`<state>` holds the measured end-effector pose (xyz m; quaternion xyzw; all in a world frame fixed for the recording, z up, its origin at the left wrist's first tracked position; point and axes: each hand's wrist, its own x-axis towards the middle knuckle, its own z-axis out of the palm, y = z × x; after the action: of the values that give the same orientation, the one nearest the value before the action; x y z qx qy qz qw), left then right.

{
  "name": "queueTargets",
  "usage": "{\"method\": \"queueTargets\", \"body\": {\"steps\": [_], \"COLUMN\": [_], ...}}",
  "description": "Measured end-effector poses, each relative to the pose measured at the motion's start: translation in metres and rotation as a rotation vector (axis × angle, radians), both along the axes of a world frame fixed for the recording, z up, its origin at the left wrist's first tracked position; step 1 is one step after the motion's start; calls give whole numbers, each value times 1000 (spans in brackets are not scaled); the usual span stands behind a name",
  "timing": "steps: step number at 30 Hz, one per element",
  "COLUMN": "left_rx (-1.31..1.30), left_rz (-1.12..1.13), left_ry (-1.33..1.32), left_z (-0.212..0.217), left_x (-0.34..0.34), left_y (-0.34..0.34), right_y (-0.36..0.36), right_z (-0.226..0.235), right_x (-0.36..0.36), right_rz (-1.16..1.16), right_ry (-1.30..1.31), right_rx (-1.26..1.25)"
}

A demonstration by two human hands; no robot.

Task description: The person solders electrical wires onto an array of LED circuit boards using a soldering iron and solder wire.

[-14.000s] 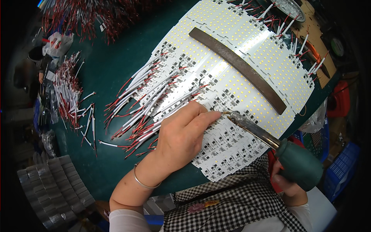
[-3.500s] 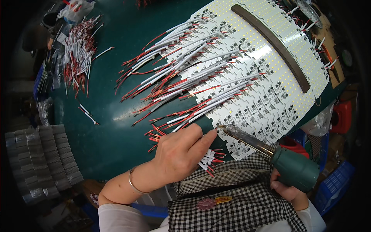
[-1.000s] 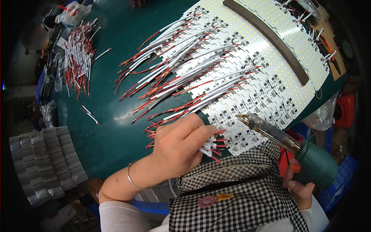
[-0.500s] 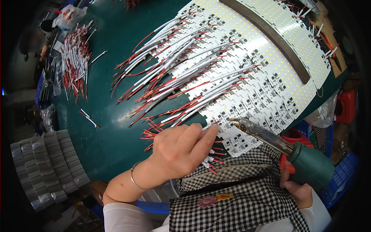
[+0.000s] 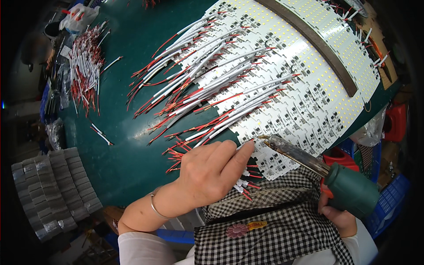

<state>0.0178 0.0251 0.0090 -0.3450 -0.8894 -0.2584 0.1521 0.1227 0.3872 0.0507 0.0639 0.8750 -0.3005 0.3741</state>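
Observation:
My left hand (image 5: 211, 172) rests at the near edge of a white LED strip panel (image 5: 309, 75), fingers pinched on a short red-and-white wire (image 5: 244, 183) whose ends stick out below the hand. My right hand (image 5: 338, 216) grips the green handle of a soldering iron (image 5: 349, 187); its dark metal tip (image 5: 267, 139) sits on the panel just right of my left forefinger. Many red-and-white wires (image 5: 207, 84) lie soldered in rows across the panel, trailing left onto the green table (image 5: 132, 145).
A dark curved bar (image 5: 322, 48) lies across the panel. A heap of loose red-and-white wires (image 5: 86, 70) is at the far left, with stray ones (image 5: 100, 134) nearer. Grey stacked trays (image 5: 48, 190) stand at lower left. A red container (image 5: 395, 121) is at the right.
Over the last second the soldering iron came down from hovering and moved left, its tip now meeting my left forefinger at the panel edge. My left hand stayed at the edge.

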Motion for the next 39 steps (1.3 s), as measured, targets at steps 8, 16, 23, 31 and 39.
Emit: {"method": "queueTargets", "body": {"steps": [8, 16, 23, 31, 39], "left_rx": [19, 75, 112, 124, 143], "left_rz": [16, 85, 75, 56, 44], "left_ry": [-52, -160, -179, -163, -175], "left_z": [0, -4, -1, -2, 0], "left_x": [2, 4, 3, 3, 2], "left_y": [2, 6, 5, 3, 3], "right_y": [-2, -7, -14, -19, -10], "right_z": [-6, -20, -15, -10, -15], "right_x": [0, 6, -19, -25, -35], "right_rz": [193, -322, 32, 135, 475], "right_ry": [186, 115, 353, 356, 508], "right_rx": [35, -499, -336, -300, -274]}}
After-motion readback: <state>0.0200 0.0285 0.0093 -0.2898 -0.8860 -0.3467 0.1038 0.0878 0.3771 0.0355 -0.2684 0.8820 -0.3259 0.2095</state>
